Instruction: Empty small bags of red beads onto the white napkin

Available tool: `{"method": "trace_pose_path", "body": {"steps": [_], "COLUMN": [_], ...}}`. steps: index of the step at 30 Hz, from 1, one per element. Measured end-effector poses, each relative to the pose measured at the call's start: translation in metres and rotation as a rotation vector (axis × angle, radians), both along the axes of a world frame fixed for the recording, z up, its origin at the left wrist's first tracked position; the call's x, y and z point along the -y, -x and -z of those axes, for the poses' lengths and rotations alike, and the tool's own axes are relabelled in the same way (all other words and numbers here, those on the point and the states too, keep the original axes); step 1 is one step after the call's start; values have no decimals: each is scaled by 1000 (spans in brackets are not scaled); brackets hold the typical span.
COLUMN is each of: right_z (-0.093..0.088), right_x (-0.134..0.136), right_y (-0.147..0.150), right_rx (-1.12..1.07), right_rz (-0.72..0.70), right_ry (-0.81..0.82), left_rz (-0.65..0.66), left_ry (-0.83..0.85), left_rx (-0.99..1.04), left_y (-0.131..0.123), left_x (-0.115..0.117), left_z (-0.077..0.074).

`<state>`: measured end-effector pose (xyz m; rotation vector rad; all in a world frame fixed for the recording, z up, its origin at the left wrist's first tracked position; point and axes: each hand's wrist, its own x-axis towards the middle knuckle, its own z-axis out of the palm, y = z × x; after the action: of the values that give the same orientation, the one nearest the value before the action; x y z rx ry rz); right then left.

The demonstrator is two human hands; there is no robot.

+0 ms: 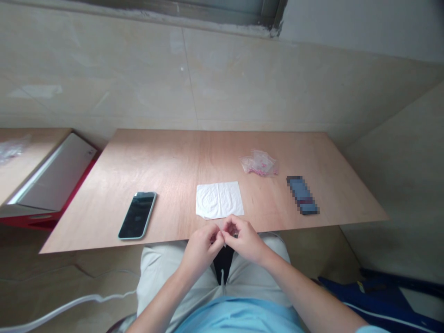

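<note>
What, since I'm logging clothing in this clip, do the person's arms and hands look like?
The left hand and right hand are bare, no gloves or watch visible; a light blue short sleeve shows on the right arm.

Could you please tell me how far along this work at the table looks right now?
Done: a white tissue lies spread flat. In hand: the left hand and right hand pinch something too small to tell. Left: the plastic bag of pink beads sits apart from the hands.
</note>
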<state>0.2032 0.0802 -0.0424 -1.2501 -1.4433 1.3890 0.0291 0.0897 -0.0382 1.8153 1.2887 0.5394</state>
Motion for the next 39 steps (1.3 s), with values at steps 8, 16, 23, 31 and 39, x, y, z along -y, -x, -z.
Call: {"method": "trace_pose_path", "body": {"steps": [8,16,23,31,39], "right_z": [1,-5,-8,-16,-31], "right_x": [2,-2,-5,-3,0], "right_y": [1,-1,-4,-9,-16], "right_rx": [199,-99,-339,-148,71], "right_rz": [93,117,22,38,-55], "right_ry": [-123,-6,125,23,-288], "left_rz": [-49,14,95,2,-22], "left_ry": [-71,-166,-49,127,448], "left_rx": [-115,121,214,357,613], "left_y": [0,0,4,7,6], "left_x": [3,4,3,-2,-4], "left_z": [3,-21,-19,-11,-3]}}
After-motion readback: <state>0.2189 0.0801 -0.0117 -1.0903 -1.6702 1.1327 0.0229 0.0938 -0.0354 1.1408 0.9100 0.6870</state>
